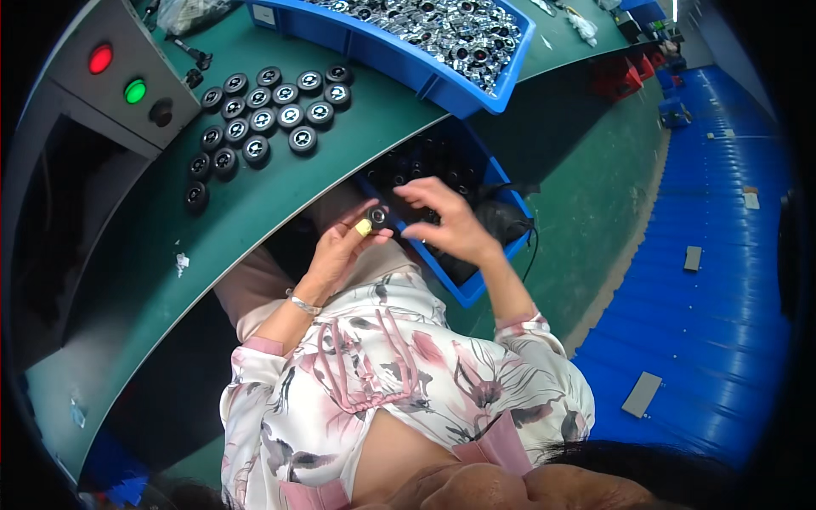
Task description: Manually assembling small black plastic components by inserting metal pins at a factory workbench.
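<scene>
My left hand [338,253] pinches a small black toy-like wheel [378,218] above my lap, with yellow tape wrapped on the thumb. My right hand [457,225] is just to the right of that wheel, thumb and fingers apart and nothing between them. Below and beyond the right hand stands a blue bin [473,291] of dark round parts, too shadowed to make out singly. On the green table [238,183], several black wheels [263,119] with shiny centres lie in loose rows.
A blue bin [357,51] heaped with shiny silver parts stands at the table's far edge. A grey control box [127,51] with red and green lights is at the left. A black bag [501,223] hangs over the lower bin. Blue sheeting [680,340] covers floor at right.
</scene>
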